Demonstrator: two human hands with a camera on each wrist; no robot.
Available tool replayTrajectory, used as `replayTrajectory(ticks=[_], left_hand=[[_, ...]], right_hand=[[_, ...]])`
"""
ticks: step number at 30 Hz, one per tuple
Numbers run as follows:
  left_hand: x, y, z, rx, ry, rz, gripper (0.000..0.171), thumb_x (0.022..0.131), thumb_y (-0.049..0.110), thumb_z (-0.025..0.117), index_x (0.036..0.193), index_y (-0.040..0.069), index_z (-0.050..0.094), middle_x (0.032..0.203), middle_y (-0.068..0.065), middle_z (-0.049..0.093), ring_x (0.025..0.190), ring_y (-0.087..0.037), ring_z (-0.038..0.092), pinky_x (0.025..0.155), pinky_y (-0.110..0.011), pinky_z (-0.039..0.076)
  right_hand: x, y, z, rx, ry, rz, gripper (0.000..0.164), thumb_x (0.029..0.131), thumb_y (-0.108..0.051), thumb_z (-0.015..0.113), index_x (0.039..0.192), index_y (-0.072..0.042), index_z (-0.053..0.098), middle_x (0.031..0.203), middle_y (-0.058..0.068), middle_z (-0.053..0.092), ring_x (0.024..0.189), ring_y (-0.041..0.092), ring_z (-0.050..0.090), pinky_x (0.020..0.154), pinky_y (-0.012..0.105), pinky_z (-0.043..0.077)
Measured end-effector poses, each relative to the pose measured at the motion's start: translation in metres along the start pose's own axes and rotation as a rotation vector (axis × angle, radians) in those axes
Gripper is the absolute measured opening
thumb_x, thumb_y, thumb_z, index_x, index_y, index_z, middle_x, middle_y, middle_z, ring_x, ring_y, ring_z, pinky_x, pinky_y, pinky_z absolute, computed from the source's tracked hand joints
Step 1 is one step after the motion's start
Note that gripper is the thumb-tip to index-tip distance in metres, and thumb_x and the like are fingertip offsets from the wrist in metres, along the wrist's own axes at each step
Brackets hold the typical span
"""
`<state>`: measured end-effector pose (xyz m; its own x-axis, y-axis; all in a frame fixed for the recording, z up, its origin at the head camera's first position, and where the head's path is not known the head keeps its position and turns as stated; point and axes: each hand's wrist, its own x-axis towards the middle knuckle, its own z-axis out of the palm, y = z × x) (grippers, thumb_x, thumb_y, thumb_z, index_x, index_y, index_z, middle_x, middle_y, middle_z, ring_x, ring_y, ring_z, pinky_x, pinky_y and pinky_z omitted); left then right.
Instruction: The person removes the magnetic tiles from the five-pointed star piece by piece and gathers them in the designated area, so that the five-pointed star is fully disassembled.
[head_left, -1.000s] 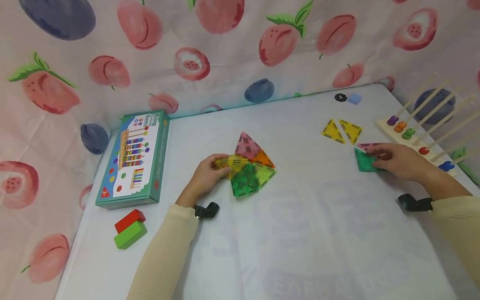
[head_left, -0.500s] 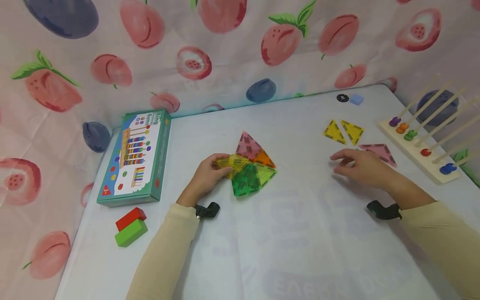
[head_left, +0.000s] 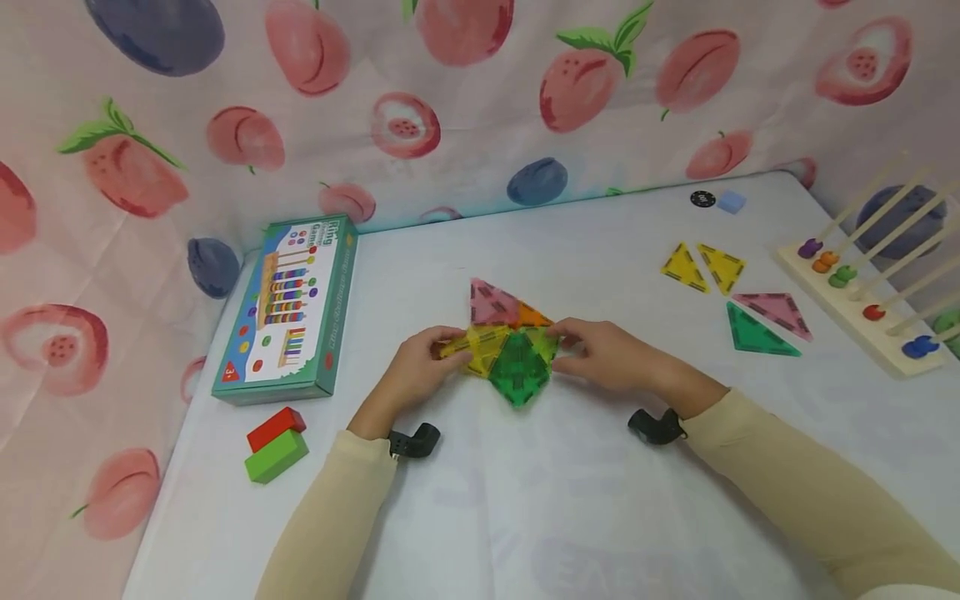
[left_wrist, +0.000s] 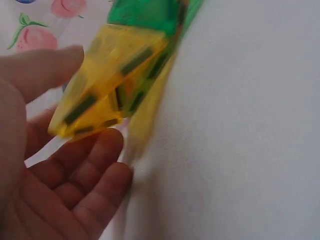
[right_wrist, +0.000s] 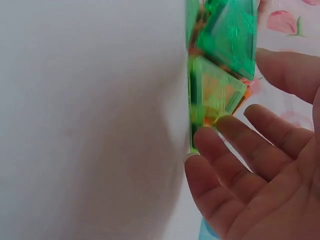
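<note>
In the head view, several see-through magnetic tiles are joined into a raised shape on the table's middle. Yellow tiles (head_left: 487,346) form its left side, a dark green tile (head_left: 519,371) its front, and a pink tile (head_left: 491,304) and an orange one (head_left: 532,315) its back. My left hand (head_left: 416,367) pinches the yellow part between thumb and fingers. On the other side, my right hand (head_left: 611,354) has its fingertips at the lime green tile (right_wrist: 215,90). Its fingers are loosely bent in the right wrist view, the thumb close to the dark green edge.
Loose triangular tiles lie to the right: two yellow (head_left: 684,268), one pink (head_left: 776,312), one green (head_left: 757,333). Beyond them stands a wooden peg rack (head_left: 862,308). A game box (head_left: 288,308), a red block (head_left: 276,429) and a green block (head_left: 276,457) are at left.
My right hand has let go of the green triangle beside the pink one and moved left to the joined tiles. The joined shape has turned, its dark green part now facing front.
</note>
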<state>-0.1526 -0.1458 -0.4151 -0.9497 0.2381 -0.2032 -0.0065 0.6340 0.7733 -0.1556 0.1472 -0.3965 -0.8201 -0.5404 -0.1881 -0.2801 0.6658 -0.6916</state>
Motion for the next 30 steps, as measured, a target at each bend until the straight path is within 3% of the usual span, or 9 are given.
replayTrajectory(ticks=[7, 11, 14, 17, 19, 24, 30], left_hand=[[-0.014, -0.001, 0.001, -0.002, -0.134, -0.001, 0.037, 0.076, 0.056, 0.06, 0.1, 0.028, 0.062, 0.092, 0.01, 0.061, 0.088, -0.01, 0.055, 0.077, -0.032, 0.043], [-0.009, -0.003, -0.003, -0.04, -0.056, -0.04, 0.046, 0.075, 0.053, 0.063, 0.108, 0.023, 0.051, 0.098, 0.004, 0.056, 0.087, -0.014, 0.054, 0.072, -0.032, 0.045], [0.0, -0.005, -0.007, -0.114, 0.005, -0.069, 0.061, 0.075, 0.049, 0.065, 0.124, 0.023, 0.039, 0.111, 0.0, 0.051, 0.094, -0.016, 0.053, 0.077, -0.035, 0.045], [0.012, -0.005, -0.008, -0.172, -0.016, -0.057, 0.073, 0.075, 0.046, 0.067, 0.135, 0.03, 0.029, 0.118, -0.003, 0.048, 0.1, -0.018, 0.052, 0.083, -0.037, 0.043], [0.018, -0.005, -0.005, -0.169, -0.04, -0.039, 0.069, 0.075, 0.045, 0.067, 0.134, 0.032, 0.035, 0.116, -0.003, 0.051, 0.098, -0.018, 0.052, 0.082, -0.036, 0.043], [0.022, -0.006, 0.004, -0.152, -0.047, -0.055, 0.046, 0.074, 0.046, 0.068, 0.115, 0.029, 0.056, 0.102, 0.003, 0.057, 0.091, -0.018, 0.05, 0.08, -0.033, 0.041], [0.021, -0.007, 0.009, -0.197, -0.027, -0.057, 0.043, 0.074, 0.046, 0.068, 0.111, 0.028, 0.057, 0.103, 0.005, 0.058, 0.092, -0.017, 0.051, 0.081, -0.032, 0.042]], right_hand=[[0.011, 0.006, -0.008, 0.08, -0.014, 0.06, 0.065, 0.078, -0.062, 0.051, 0.129, -0.022, 0.043, 0.127, 0.003, 0.046, 0.109, 0.025, 0.048, 0.088, 0.043, 0.039], [0.003, 0.009, -0.008, 0.087, -0.001, 0.105, 0.067, 0.078, -0.059, 0.055, 0.129, -0.018, 0.043, 0.126, 0.003, 0.048, 0.103, 0.022, 0.052, 0.083, 0.041, 0.042], [-0.004, 0.009, -0.005, 0.116, -0.001, 0.112, 0.065, 0.079, -0.055, 0.057, 0.129, -0.016, 0.043, 0.127, 0.003, 0.047, 0.1, 0.02, 0.053, 0.082, 0.039, 0.042], [-0.006, 0.01, -0.002, 0.174, 0.006, 0.098, 0.061, 0.081, -0.05, 0.058, 0.128, -0.015, 0.044, 0.129, 0.004, 0.045, 0.108, 0.024, 0.05, 0.087, 0.041, 0.04], [-0.005, 0.01, -0.001, 0.199, 0.015, 0.096, 0.058, 0.082, -0.046, 0.059, 0.128, -0.015, 0.044, 0.129, 0.003, 0.045, 0.111, 0.025, 0.047, 0.09, 0.042, 0.037], [-0.001, 0.012, -0.004, 0.156, 0.032, 0.133, 0.05, 0.083, -0.034, 0.063, 0.126, -0.016, 0.048, 0.122, 0.004, 0.049, 0.093, 0.023, 0.05, 0.077, 0.037, 0.042], [-0.006, 0.024, -0.014, 0.08, 0.057, 0.101, 0.041, 0.083, -0.023, 0.064, 0.121, -0.017, 0.051, 0.108, 0.004, 0.054, 0.09, 0.021, 0.049, 0.075, 0.035, 0.041]])
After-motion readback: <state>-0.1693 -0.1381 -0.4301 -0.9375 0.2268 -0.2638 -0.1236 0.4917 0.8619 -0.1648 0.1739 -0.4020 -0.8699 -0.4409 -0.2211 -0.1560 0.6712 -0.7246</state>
